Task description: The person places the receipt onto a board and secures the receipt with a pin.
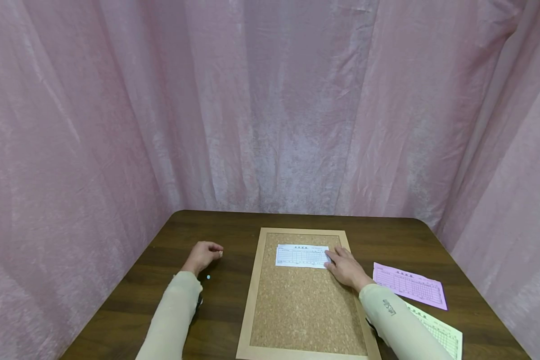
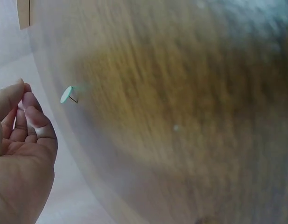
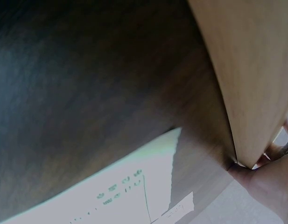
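Note:
My left hand point(image 1: 201, 256) is over the table left of the corkboard point(image 1: 303, 305), thumb and index finger meeting at the tips. At those fingertips shows a small pale piece point(image 1: 220, 254), about the size of a thumbtack head and mostly hidden. Just below this hand lies a mint-green thumbtack point(image 2: 66, 95), its pin visible in the left wrist view. On the upper part of the corkboard is a white printed slip point(image 1: 301, 256). My right hand point(image 1: 345, 267) rests with extended fingers on the slip's right end and the board's right side.
Right of the board lie a purple printed slip point(image 1: 409, 286) and a green one point(image 1: 438, 330), the latter partly under the right sleeve point(image 1: 400, 320). The board has a raised light wooden frame point(image 1: 254, 295). Pink curtains point(image 1: 270, 110) surround the dark wooden table point(image 1: 225, 310).

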The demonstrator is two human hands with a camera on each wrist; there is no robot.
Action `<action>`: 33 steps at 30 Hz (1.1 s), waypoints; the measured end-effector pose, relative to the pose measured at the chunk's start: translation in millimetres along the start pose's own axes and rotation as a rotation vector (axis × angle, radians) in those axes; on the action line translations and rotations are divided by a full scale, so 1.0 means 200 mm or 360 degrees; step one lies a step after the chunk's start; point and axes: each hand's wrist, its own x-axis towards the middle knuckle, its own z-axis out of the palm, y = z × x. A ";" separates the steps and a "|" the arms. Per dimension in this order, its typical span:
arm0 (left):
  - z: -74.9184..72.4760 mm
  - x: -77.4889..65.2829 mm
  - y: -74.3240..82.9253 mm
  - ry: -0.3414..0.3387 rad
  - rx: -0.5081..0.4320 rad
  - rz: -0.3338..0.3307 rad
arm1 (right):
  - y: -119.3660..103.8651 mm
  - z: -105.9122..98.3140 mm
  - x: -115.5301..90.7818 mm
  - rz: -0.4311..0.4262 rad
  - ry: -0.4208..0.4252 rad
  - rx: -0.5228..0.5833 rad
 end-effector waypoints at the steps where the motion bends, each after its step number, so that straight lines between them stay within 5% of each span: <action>1: 0.00 0.00 0.00 0.0001 -0.0002 -0.0004 | 0.00 0.00 0.00 0.0001 -0.0001 0.0001; 33: 0.02 -0.02 0.03 0.0086 -0.0105 -0.0091 | 0.01 0.01 0.01 0.0042 -0.0034 -0.0004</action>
